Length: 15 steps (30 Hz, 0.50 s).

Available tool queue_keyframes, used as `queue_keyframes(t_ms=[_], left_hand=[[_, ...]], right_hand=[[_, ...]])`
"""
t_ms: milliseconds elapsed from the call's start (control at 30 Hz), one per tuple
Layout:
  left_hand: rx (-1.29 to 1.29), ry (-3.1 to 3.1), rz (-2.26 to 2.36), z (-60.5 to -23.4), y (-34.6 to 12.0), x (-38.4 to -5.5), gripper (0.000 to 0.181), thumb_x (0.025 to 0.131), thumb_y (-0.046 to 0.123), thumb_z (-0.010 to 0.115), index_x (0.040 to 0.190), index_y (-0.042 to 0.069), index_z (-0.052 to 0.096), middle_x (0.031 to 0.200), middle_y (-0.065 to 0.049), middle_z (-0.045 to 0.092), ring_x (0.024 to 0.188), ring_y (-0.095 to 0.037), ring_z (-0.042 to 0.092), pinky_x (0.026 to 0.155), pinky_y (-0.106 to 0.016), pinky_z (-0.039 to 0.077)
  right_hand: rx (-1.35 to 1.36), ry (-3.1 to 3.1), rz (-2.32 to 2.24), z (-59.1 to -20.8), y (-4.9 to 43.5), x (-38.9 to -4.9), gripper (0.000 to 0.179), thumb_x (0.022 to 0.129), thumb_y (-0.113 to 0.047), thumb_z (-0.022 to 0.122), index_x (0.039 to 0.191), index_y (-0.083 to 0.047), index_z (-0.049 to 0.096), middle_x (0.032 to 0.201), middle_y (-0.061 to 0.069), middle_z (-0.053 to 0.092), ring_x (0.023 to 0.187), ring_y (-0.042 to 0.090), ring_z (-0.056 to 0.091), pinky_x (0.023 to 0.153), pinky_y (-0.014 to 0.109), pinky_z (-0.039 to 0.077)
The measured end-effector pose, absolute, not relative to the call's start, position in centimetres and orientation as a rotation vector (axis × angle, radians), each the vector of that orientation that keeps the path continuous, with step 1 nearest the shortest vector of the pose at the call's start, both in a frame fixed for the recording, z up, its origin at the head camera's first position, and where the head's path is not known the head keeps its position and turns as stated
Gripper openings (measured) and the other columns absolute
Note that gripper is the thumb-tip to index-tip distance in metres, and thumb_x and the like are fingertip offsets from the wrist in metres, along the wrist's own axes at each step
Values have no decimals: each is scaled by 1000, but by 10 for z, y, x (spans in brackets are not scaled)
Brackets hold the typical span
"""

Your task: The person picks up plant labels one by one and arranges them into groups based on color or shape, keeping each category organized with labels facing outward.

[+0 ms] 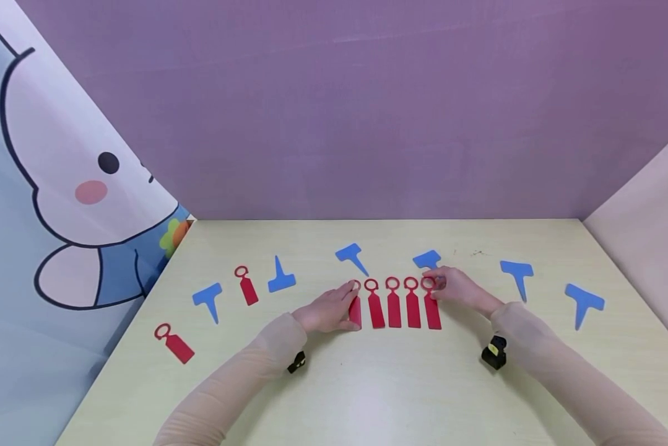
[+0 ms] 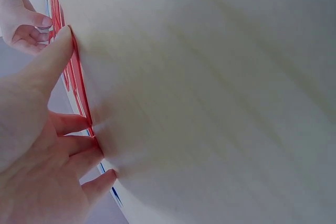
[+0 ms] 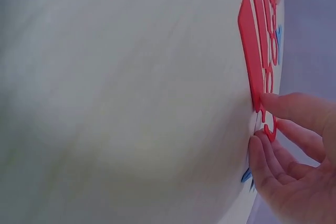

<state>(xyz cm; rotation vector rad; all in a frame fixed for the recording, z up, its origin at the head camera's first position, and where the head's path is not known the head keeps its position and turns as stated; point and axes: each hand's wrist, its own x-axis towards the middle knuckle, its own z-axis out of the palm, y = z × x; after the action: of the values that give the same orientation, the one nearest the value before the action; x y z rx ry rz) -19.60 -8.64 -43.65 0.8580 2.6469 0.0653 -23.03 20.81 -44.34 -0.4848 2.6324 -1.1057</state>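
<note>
Several flat red tags, each with a ring at its top, lie side by side in an upright row on the table. My left hand (image 1: 329, 308) holds the leftmost red tag (image 1: 355, 314) of the row lengthwise, thumb at its lower end and fingertips by its ring. In the left wrist view this tag (image 2: 80, 80) lies flat between thumb and fingers. At the other end of the row, my right hand (image 1: 460, 288) pinches the rightmost red tag (image 1: 433, 316) at its ring, its thumb at the ring's base in the right wrist view. Between the hands lies a middle tag (image 1: 394, 311).
Behind the row lie two blue T-shaped pieces (image 1: 348, 252) (image 1: 426, 259). More blue T-shapes lie right (image 1: 516, 270) and left (image 1: 207, 296). Two loose red tags (image 1: 248, 291) (image 1: 180, 349) are at the left. A purple backdrop (image 1: 356, 124) rises behind the table (image 1: 378, 390).
</note>
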Motion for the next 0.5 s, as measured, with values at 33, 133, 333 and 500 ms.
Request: queue_keyframes(t_ms=[33,133,333,500], left_hand=[[857,2647,66,-436,-86,-196,83,81,49,54,141,6,17,147,-9,13,134,-21,12,106,-33,22],[854,2644,71,-436,-86,-196,83,81,49,54,141,6,17,147,-9,12,134,-21,12,106,-33,22],[864,2649,62,-437,-87,-196,82,81,49,54,141,5,18,147,-10,13,134,-21,12,106,-33,22],[868,2649,67,-436,-87,-196,82,82,48,54,141,5,18,147,-10,13,134,-21,12,106,-32,22]], right_hand=[[-483,2638,-1102,-444,208,-230,45,75,1,66,116,9,51,98,17,55,85,26,51,69,31,50],[-504,2665,-1080,-445,207,-229,44,75,1,66,115,9,52,96,16,55,83,25,50,66,29,50],[-535,2705,-1056,-444,206,-227,42,74,2,65,113,10,53,92,16,54,80,25,50,64,28,49],[-540,2706,-1075,-443,205,-226,41,74,4,64,112,13,52,93,19,53,81,27,52,66,32,51]])
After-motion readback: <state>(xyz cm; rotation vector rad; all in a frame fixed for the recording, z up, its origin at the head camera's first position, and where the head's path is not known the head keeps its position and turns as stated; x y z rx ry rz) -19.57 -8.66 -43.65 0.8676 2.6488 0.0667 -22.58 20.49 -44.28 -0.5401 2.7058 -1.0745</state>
